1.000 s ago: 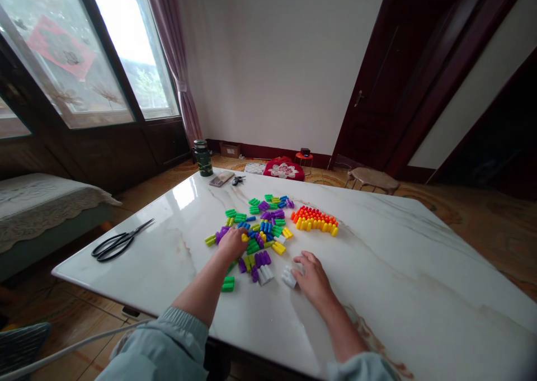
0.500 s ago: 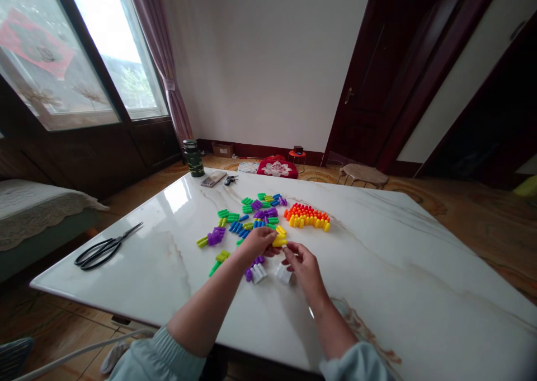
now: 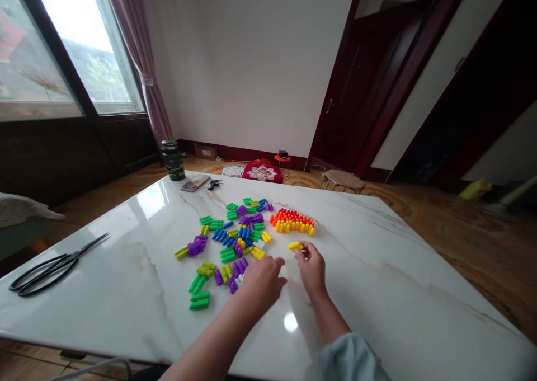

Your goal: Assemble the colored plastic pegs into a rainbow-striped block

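Note:
Loose plastic peg blocks [image 3: 235,238] in green, blue, purple and yellow lie scattered on the white marble table [image 3: 398,291]. Behind them sits a joined cluster of red, orange and yellow blocks [image 3: 292,221]. My right hand [image 3: 312,266] pinches a yellow block [image 3: 295,246] just in front of that cluster. My left hand [image 3: 262,283] rests palm down at the near edge of the loose pile, fingers curled over some white and purple pieces; what it grips is hidden.
Black scissors [image 3: 52,263] lie at the table's left. A green flask [image 3: 173,160], a phone [image 3: 195,182] and keys [image 3: 214,184] stand at the far corner. A stool [image 3: 343,178] and red cushion [image 3: 262,172] are on the floor beyond.
My right hand took a yellow block and moved it toward the orange cluster. My left hand pulled back from the pile's middle to its near edge. The view has tilted and shifted right.

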Action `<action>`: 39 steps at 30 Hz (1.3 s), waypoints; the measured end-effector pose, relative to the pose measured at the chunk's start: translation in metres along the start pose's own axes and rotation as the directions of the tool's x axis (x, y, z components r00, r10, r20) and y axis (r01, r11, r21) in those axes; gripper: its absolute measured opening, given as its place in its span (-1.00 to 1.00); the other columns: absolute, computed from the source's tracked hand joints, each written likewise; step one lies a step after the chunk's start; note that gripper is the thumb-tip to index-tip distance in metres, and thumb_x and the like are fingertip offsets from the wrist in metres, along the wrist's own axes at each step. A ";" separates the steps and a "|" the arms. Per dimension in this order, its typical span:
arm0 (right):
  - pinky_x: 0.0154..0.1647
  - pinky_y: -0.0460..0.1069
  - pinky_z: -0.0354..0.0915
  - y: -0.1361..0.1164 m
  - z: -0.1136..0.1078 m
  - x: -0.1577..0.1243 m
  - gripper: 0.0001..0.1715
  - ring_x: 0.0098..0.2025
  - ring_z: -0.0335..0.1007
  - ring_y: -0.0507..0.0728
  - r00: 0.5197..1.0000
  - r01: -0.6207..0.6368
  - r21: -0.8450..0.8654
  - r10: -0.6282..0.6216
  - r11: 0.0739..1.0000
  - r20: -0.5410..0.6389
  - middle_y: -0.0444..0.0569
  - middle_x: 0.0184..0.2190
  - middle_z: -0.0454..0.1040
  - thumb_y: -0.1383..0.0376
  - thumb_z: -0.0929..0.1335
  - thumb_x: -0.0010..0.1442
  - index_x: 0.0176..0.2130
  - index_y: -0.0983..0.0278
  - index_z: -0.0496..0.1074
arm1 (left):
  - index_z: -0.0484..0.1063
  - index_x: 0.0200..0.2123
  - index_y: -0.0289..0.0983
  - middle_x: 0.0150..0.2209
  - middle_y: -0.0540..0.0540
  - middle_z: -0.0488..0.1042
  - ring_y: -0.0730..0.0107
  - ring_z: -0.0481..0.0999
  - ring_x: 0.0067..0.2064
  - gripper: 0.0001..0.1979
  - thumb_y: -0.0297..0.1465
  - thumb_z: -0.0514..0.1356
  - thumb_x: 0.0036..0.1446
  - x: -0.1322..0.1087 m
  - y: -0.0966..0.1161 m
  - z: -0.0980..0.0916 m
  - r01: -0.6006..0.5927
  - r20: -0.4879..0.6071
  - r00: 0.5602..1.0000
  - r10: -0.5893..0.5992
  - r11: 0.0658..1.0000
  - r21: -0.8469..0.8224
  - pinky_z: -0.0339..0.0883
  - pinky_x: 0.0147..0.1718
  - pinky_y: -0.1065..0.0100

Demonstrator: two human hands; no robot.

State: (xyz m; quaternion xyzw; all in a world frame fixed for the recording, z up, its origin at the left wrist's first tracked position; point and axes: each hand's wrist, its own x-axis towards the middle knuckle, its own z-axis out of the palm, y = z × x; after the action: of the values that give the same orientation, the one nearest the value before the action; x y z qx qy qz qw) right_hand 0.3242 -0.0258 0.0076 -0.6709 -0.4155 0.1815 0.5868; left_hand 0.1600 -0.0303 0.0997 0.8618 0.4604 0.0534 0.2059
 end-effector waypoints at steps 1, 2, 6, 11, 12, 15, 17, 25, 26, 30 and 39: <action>-0.33 0.00 0.34 0.010 -0.002 0.010 -0.65 -0.39 0.42 0.12 0.997 0.057 -0.105 -0.062 0.993 -0.040 0.02 -0.34 0.53 0.15 0.31 -0.01 -0.23 0.28 0.44 | 0.43 0.00 -0.20 -0.09 -0.24 0.51 0.04 0.51 -0.06 -0.63 -0.31 0.19 0.09 -0.005 0.004 -0.001 0.006 0.054 0.999 -0.007 1.000 0.030 0.36 -0.11 0.16; -0.30 0.02 0.34 0.019 -0.004 0.021 -0.67 -0.41 0.42 0.12 0.993 0.083 -0.198 -0.098 0.977 -0.065 0.03 -0.34 0.53 0.17 0.31 -0.02 -0.25 0.28 0.44 | 0.46 -0.03 -0.20 -0.09 -0.25 0.51 0.02 0.51 -0.06 -0.64 -0.29 0.18 0.09 -0.008 0.008 -0.002 0.003 0.104 0.995 -0.008 0.999 0.042 0.36 -0.12 0.14; -0.29 0.01 0.32 0.047 -0.003 0.059 -0.73 -0.43 0.43 0.13 0.982 0.111 -0.396 -0.163 0.911 -0.099 0.02 -0.38 0.54 0.25 0.28 -0.04 -0.30 0.26 0.44 | 0.47 -0.02 -0.23 -0.11 -0.28 0.52 -0.04 0.52 -0.08 -0.61 -0.25 0.19 0.07 -0.013 0.018 -0.009 -0.010 0.193 0.981 -0.001 0.998 0.056 0.37 -0.14 0.10; -0.28 0.00 0.33 0.056 0.015 0.084 -0.75 -0.38 0.43 0.14 0.976 0.140 -0.419 -0.197 0.897 -0.096 0.03 -0.40 0.54 0.25 0.29 -0.07 -0.33 0.28 0.43 | 0.46 -0.03 -0.27 -0.12 -0.30 0.51 -0.05 0.52 -0.10 -0.62 -0.25 0.19 0.09 -0.012 0.016 -0.015 -0.010 0.223 0.975 -0.015 0.994 0.111 0.39 -0.18 0.11; -0.28 0.00 0.33 0.057 0.019 0.086 -0.75 -0.39 0.43 0.14 0.975 0.143 -0.418 -0.200 0.897 -0.095 0.03 -0.40 0.54 0.25 0.29 -0.07 -0.34 0.28 0.43 | 0.46 -0.04 -0.27 -0.12 -0.30 0.51 -0.05 0.52 -0.10 -0.62 -0.25 0.19 0.09 -0.012 0.016 -0.016 -0.010 0.237 0.971 -0.018 0.993 0.117 0.39 -0.17 0.11; -0.27 0.00 0.33 0.057 0.027 0.088 -0.76 -0.38 0.43 0.14 0.974 0.156 -0.407 -0.209 0.900 -0.089 0.05 -0.39 0.54 0.24 0.29 -0.06 -0.35 0.28 0.42 | 0.47 -0.04 -0.27 -0.12 -0.31 0.51 -0.06 0.52 -0.08 -0.63 -0.25 0.21 0.08 -0.012 0.015 -0.018 0.004 0.248 0.968 -0.036 0.992 0.130 0.39 -0.16 0.11; -0.27 0.01 0.33 0.058 0.030 0.088 -0.76 -0.38 0.43 0.14 0.973 0.165 -0.394 -0.214 0.904 -0.083 0.06 -0.39 0.53 0.23 0.29 -0.05 -0.34 0.29 0.41 | 0.47 -0.05 -0.26 -0.12 -0.31 0.51 -0.06 0.52 -0.08 -0.63 -0.26 0.21 0.08 -0.013 0.015 -0.018 0.016 0.232 0.972 -0.046 0.991 0.132 0.39 -0.16 0.11; -0.26 0.02 0.36 0.060 0.039 0.088 -0.75 -0.38 0.46 0.14 0.972 0.193 -0.314 -0.225 0.929 -0.068 0.09 -0.36 0.53 0.24 0.30 -0.03 -0.30 0.31 0.39 | 0.47 -0.06 -0.30 -0.12 -0.32 0.51 -0.06 0.53 -0.09 -0.62 -0.25 0.23 0.07 -0.010 0.016 -0.016 -0.006 0.239 0.971 -0.022 0.993 0.115 0.40 -0.17 0.10; -0.26 0.02 0.36 0.061 0.039 0.087 -0.74 -0.38 0.46 0.14 0.972 0.195 -0.302 -0.226 0.933 -0.069 0.10 -0.35 0.53 0.24 0.30 -0.02 -0.29 0.32 0.39 | 0.47 -0.06 -0.30 -0.12 -0.32 0.51 -0.05 0.53 -0.09 -0.62 -0.25 0.23 0.07 -0.009 0.016 -0.016 -0.009 0.237 0.971 -0.020 0.993 0.117 0.40 -0.17 0.10; -0.25 0.01 0.37 0.062 0.038 0.082 -0.75 -0.36 0.47 0.13 0.969 0.201 -0.263 -0.230 0.944 -0.085 0.11 -0.31 0.53 0.26 0.28 0.00 -0.27 0.32 0.37 | 0.47 -0.06 -0.29 -0.12 -0.31 0.51 -0.03 0.52 -0.09 -0.63 -0.26 0.21 0.08 -0.011 0.016 -0.016 -0.007 0.224 0.974 -0.024 0.991 0.134 0.39 -0.17 0.12; -0.26 0.01 0.33 0.024 0.043 0.051 -0.72 -0.40 0.36 0.07 0.931 0.352 -0.286 -0.304 0.891 0.202 0.05 -0.24 0.48 0.22 0.27 0.13 -0.22 0.29 0.45 | 0.49 -0.07 -0.32 -0.10 -0.30 0.52 -0.04 0.52 -0.07 -0.62 -0.26 0.23 0.06 -0.014 0.020 -0.019 -0.037 0.286 0.958 -0.008 0.988 0.150 0.40 -0.14 0.13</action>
State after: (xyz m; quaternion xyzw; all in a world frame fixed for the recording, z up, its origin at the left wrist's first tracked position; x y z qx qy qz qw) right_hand 0.3306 0.0415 -0.0131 -0.6606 -0.5900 0.0609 0.4603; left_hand 0.1621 -0.0458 0.1261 0.8772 0.4223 -0.1058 0.2026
